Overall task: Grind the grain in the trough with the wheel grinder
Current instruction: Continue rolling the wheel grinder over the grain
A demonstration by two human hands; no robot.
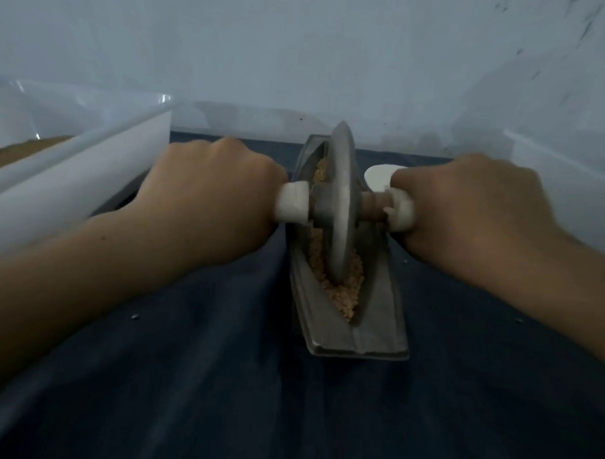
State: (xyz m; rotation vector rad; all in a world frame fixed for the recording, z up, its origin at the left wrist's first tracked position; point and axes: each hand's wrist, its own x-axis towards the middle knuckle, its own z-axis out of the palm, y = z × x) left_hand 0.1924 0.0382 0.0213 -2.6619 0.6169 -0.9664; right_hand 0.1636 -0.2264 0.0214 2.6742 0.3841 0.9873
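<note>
My left grip is clenched round the white left handle of the wheel grinder, and my right grip is clenched round the white right handle. The fingers of both wrap under, out of my sight. The wheel stands upright on its edge in the groove of the metal trough, roughly midway along it. The trough lies lengthwise away from me on the dark blue cloth.

The grain sits in the groove, heaped against the wheel on the near side and showing again beyond the axle on the far side. It looks crumbly and coarse, with separate bits visible rather than fine powder, so I judge the grinding begun but far from finished. The near heap in particular looks barely crushed. Many more rolling passes along the whole groove seem needed, and the piled grain has to be worked back under the rim.

A few specks lie on the cloth beside the trough. A white bin stands to my left, and a white round object peeks out behind my right knuckles.
</note>
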